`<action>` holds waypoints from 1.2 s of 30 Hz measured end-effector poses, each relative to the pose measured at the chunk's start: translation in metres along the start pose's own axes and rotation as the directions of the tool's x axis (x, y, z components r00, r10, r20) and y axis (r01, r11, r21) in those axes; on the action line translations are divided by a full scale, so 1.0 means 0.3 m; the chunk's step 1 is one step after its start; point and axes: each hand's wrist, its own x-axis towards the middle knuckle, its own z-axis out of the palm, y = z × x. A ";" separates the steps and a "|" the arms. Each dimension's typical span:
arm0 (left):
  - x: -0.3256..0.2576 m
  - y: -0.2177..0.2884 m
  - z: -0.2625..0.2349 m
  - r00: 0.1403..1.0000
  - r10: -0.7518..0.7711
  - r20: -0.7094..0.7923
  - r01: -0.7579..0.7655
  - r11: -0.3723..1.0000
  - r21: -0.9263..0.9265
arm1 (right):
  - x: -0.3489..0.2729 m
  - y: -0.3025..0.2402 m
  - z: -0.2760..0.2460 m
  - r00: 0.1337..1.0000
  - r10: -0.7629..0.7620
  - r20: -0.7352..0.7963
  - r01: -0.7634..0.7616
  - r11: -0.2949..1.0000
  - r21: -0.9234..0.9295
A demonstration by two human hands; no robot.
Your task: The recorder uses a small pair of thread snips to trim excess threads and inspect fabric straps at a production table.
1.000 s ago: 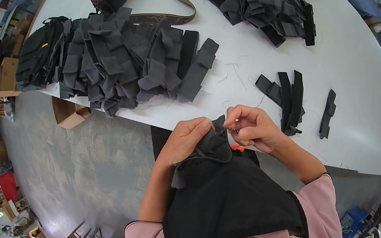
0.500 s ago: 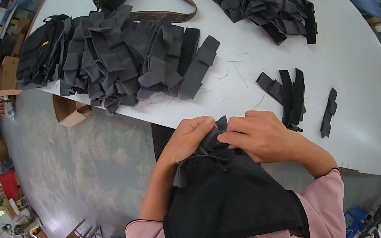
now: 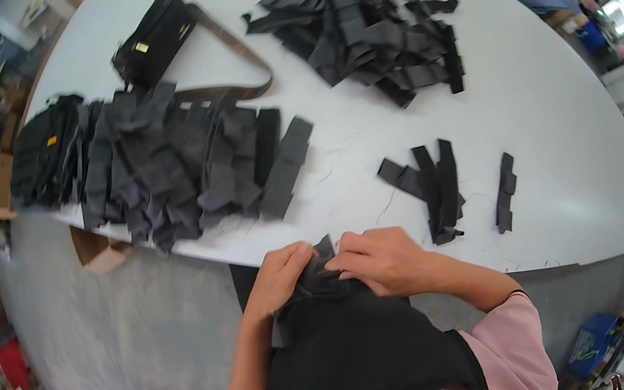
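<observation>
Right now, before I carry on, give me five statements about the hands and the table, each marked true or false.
1. The left hand grips dark cloth. True.
2. The right hand lies flat on the white table. False: its fingers are curled at the cloth.
3. A lone strip lies to the right of the small bunch. True.
4. The black bag is at the near right of the table. False: it lies at the far left.
5. The sleeves are pink. True.
</observation>
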 end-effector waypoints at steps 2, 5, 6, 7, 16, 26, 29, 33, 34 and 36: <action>-0.012 -0.025 0.007 0.998 0.046 -0.036 -0.044 0.998 0.042 | -0.020 -0.003 0.004 0.972 0.230 0.046 -0.234 0.944 0.233; 0.028 -0.006 0.047 0.977 0.161 -0.142 -0.150 0.985 0.086 | -0.050 -0.039 0.015 0.934 0.355 -0.045 -0.322 0.888 0.329; 0.049 0.003 0.073 0.949 0.248 -0.195 -0.231 0.967 0.105 | -0.053 -0.049 0.030 0.911 0.408 -0.063 -0.367 0.870 0.329; 0.072 0.006 0.097 0.927 0.302 -0.223 -0.287 0.953 0.098 | -0.060 -0.060 0.051 0.909 0.415 -0.039 -0.395 0.888 0.237; 0.068 0.011 0.094 0.999 0.016 -0.027 -0.023 0.965 -0.260 | -0.098 0.083 0.149 0.860 0.202 -0.469 -0.232 0.973 -0.007; 0.058 -0.032 0.153 0.964 0.013 -0.265 -0.154 0.842 -0.518 | -0.096 0.001 0.109 0.757 0.609 -0.239 -0.461 0.756 0.466; 0.061 -0.018 0.153 0.966 -0.015 -0.257 -0.123 0.849 -0.514 | -0.115 -0.003 0.061 0.824 0.535 -0.188 -0.494 0.840 0.225; 0.063 -0.007 0.148 0.974 -0.030 -0.224 -0.088 0.862 -0.498 | -0.082 0.020 -0.002 0.904 0.426 -0.028 -0.426 0.905 -0.004; 0.063 -0.005 0.150 0.974 -0.032 -0.225 -0.087 0.863 -0.497 | -0.076 0.032 -0.012 0.904 0.426 -0.028 -0.426 0.905 -0.002; 0.064 -0.001 0.152 0.980 -0.039 -0.197 -0.061 0.876 -0.478 | -0.064 0.054 -0.031 0.932 0.361 0.029 -0.362 0.932 0.032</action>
